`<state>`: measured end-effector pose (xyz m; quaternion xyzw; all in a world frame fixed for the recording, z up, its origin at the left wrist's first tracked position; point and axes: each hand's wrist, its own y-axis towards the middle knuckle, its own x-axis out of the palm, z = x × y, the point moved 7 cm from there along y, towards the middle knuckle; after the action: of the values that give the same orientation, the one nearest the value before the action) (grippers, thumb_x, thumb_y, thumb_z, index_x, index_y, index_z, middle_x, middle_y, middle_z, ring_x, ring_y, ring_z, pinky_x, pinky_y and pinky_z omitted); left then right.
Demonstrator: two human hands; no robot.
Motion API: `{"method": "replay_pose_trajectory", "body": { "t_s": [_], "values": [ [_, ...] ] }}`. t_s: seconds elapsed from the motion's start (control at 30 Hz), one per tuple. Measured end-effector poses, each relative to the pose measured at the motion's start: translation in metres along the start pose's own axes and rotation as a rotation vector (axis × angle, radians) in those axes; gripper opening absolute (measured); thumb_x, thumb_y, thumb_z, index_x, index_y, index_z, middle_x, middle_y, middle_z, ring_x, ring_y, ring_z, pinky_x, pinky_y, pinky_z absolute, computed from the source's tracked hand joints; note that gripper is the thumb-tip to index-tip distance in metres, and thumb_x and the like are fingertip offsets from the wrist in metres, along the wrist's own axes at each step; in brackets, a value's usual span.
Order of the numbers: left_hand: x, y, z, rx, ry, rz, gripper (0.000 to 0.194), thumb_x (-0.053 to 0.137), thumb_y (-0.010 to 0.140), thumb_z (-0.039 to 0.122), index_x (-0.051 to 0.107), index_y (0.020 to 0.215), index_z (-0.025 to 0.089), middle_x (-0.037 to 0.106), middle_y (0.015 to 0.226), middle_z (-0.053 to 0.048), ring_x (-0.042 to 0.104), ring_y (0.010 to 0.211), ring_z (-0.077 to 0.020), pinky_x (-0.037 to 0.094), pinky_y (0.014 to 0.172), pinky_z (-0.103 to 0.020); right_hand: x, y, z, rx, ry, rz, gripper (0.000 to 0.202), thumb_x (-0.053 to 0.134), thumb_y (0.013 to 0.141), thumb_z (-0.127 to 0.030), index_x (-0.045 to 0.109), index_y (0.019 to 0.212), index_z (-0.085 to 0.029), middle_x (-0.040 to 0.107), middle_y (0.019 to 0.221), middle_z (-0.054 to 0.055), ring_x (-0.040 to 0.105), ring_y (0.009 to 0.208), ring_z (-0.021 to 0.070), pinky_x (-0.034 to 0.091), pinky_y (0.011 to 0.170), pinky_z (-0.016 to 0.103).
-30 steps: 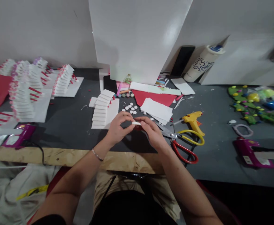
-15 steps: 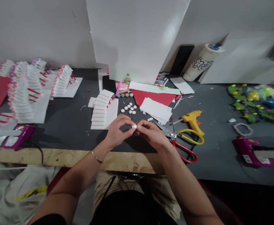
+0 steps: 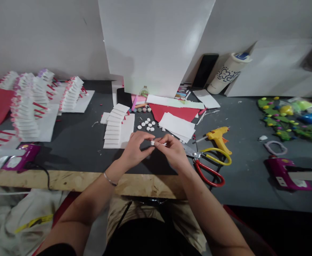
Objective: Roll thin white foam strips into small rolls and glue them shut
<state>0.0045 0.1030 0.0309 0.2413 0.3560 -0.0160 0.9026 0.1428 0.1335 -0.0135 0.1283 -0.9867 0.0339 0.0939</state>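
My left hand (image 3: 137,150) curves over the table's front part, thumb and index fingertips apart around the end of a small white piece (image 3: 152,143). My right hand (image 3: 174,153) meets it from the right and pinches this piece between thumb and fingers. A bit of white also shows between the right fingers; whether it belongs to the same piece I cannot tell. Just beyond the hands lie several small white discs (image 3: 148,123). To their left stands a stepped white model (image 3: 113,128) with red sticks on a white base.
Large scissors (image 3: 211,161) with yellow and red handles lie right of my right hand, beside a yellow glue gun (image 3: 218,137). White cards (image 3: 177,125) rest on red paper (image 3: 162,112). Finished-looking stepped models (image 3: 28,110) and a purple power strip (image 3: 22,156) are left; a bottle (image 3: 226,75) stands behind.
My left thumb and index finger have spread apart from the white piece they pinched. The right hand has turned slightly and keeps the piece at its fingertips.
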Motion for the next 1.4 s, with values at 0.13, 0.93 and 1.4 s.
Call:
{"method": "replay_pose_trajectory", "body": {
  "t_s": [0.13,0.93,1.4],
  "values": [
    [0.006,0.000,-0.001,0.051,0.204,-0.097,0.016,0.061,0.088,0.023,0.065,0.103,0.022,0.070,0.099,-0.004,0.062,0.097,-0.0219,0.041,0.090,-0.039,0.001,-0.001,-0.005,-0.061,-0.162,0.022,0.028,0.077,0.068,-0.041,0.055,0.066,-0.024,0.074,0.079,0.002,0.067,0.080,0.0195,0.051,0.078,0.035],
    [0.000,-0.002,-0.009,-0.105,-0.381,0.125,0.021,0.073,0.081,0.043,0.073,0.085,0.022,0.067,0.091,-0.005,0.064,0.089,-0.0175,0.052,0.083,-0.034,0.012,-0.004,0.007,0.288,0.212,-0.212,0.035,0.084,0.062,-0.048,0.063,0.066,-0.021,0.058,0.060,-0.003,0.050,0.060,0.0105,0.038,0.060,0.027],
    [0.004,-0.001,0.007,0.117,0.270,0.029,0.017,0.061,0.089,0.022,0.071,0.103,0.027,0.070,0.099,-0.005,0.059,0.103,-0.0246,0.038,0.095,-0.044,-0.004,-0.003,-0.011,-0.098,-0.308,0.034,0.012,0.068,0.074,-0.033,0.061,0.071,-0.024,0.070,0.076,0.001,0.061,0.073,0.0172,0.047,0.072,0.032]
  ]
}}
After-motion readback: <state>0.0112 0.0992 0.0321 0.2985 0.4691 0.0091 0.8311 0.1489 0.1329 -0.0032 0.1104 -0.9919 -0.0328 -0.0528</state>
